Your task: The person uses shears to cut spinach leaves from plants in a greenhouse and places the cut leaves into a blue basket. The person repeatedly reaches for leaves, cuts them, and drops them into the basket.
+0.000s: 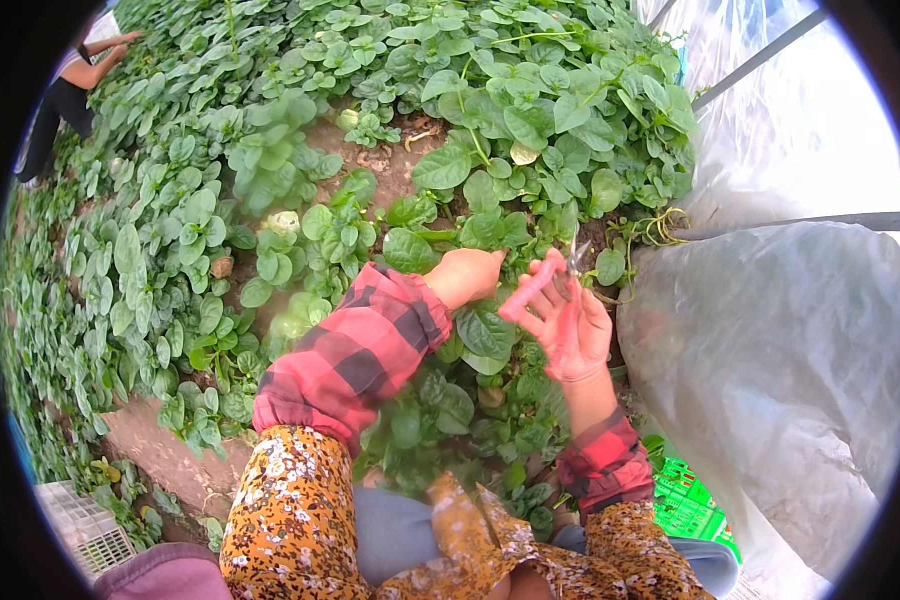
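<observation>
My right hand [591, 330] is wrapped around a pair of snips with pink handles [531, 291]. Their short metal blades point up and away from me, and the handles are spread. Just left of them, my left hand [461, 277] reaches in among broad-leaved green plants that look like Malabar spinach [487, 330]. Its fingers are curled, with one fingertip showing beside the leaves; whether a stem or leaf is held between them is hidden. Both forearms wear red-and-black checked sleeve covers [360, 345].
Leafy plants [172, 225] spread left and ahead, with bare soil [375, 165] between some. Clear plastic sheeting [765, 337] and a metal pole [761, 56] border the right. A green plastic crate [690, 499] stands lower right, a white crate [94, 532] lower left. Another person [64, 90] works upper left.
</observation>
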The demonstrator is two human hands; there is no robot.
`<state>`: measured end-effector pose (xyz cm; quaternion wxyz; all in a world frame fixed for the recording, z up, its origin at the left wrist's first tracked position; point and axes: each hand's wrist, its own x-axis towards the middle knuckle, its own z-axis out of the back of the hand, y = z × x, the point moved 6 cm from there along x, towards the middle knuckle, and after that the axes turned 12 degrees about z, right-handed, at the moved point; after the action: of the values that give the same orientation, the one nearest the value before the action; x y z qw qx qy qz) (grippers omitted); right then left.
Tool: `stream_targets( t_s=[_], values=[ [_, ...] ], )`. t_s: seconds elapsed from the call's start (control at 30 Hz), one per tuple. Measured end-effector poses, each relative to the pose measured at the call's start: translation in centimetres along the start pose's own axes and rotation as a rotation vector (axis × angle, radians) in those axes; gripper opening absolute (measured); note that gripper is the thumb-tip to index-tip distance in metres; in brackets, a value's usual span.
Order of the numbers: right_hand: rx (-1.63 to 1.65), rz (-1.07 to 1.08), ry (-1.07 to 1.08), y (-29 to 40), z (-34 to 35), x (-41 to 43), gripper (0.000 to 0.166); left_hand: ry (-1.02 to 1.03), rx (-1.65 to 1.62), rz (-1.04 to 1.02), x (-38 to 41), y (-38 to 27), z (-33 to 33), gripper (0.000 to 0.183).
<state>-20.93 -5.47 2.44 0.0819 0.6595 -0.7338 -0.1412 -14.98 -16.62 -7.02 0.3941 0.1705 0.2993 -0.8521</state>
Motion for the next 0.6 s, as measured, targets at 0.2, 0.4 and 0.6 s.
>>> stream_targets(
  t_s=[0.2, 0.4, 0.6],
  values=[
    [-0.052, 0.086, 0.007, -1.1, -0.5, 5.3, 0.051, -0.144, -0.086, -0.182, 5.3, 3.4, -5.1, 0.054],
    [0.164, 0.120, 0.009, -2.6, -3.0, 5.5, 0.056, -0.035, -0.198, -0.009, 3.0, 2.4, -2.9, 0.046],
    [-0.342, -0.131, -0.234, -0.1, 2.7, 10.1, 0.039, 0.003, -0.140, -0.016, -0.5, 1.6, -0.1, 0.065]
  ],
)
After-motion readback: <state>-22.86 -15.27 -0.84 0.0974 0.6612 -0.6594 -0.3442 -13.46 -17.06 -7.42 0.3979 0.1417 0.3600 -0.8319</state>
